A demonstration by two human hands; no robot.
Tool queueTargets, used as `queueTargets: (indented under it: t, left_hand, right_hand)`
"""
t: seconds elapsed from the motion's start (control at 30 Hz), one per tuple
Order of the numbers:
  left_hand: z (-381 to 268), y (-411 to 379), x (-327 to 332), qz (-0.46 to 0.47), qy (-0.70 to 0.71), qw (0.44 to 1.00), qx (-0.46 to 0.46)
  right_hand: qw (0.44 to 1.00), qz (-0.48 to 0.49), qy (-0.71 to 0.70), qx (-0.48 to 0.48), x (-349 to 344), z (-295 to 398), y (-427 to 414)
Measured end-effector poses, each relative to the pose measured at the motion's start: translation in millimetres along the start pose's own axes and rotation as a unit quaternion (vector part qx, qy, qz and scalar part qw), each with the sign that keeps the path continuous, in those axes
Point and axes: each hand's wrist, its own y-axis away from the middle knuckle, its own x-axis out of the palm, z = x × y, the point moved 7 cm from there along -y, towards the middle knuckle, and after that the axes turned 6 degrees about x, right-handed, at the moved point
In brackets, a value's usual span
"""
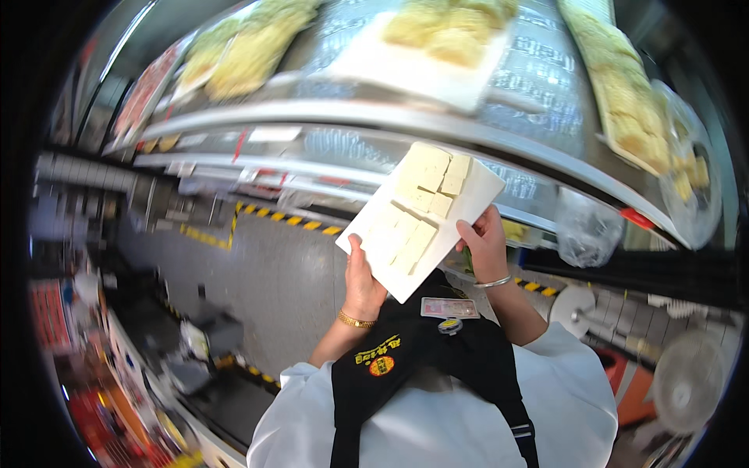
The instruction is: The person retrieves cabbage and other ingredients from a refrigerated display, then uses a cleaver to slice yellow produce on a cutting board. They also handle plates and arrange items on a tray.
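Both my hands hold a white rectangular tray (462, 217) by its edges, tilted diagonally in front of my chest. Pale cream blocks, seemingly tofu, lie on it in two groups (430, 169), (404, 240). My left hand (361, 284) grips the near left side, thumb on top; a gold bracelet is on that wrist. On the right side, my right hand (487, 237) clasps the edge with its thumb above, and a silver bangle circles the wrist. The fingers under the tray are mostly hidden.
A shelf with a white front edge (327, 114) crosses the view ahead, bearing trays of yellowish food (456, 35) and a plastic bag of pieces (690, 169). Lower shelves sit beneath. Another clear bag (588, 225) hangs at the right. Striped tape (287, 218) marks the grey floor.
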Motion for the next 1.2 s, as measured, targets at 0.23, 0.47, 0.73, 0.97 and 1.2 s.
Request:
queueTargets:
  t: [0.23,0.47,0.73,0.97,1.2]
  left_hand:
    - [-111.4,128.6,-145.3,-0.113,-0.019,0.965,0.237]
    - [-171.6,337.7,-269.7,-0.236,-0.017,0.893,0.383]
    - [-171.5,510.7,-380.1,-0.362,0.075,0.814,0.449]
    - [-171.1,597.8,-463.5,-0.419,0.162,0.768,0.457]
    - [-228.5,649.8,-511.6,-0.408,0.217,0.726,0.509]
  right_hand:
    - [0.893,0.136,0.317,-0.29,125.0,28.7,64.1]
    - [0.679,0.694,0.132,-0.2,374.1,-86.6,214.3]
    - [0.52,0.769,0.204,-0.31,461.6,-207.2,421.4]
    - [0.243,0.895,0.228,-0.298,538.3,-239.3,546.4]
    - [0.036,0.841,0.12,-0.526,598.1,-303.6,634.7]
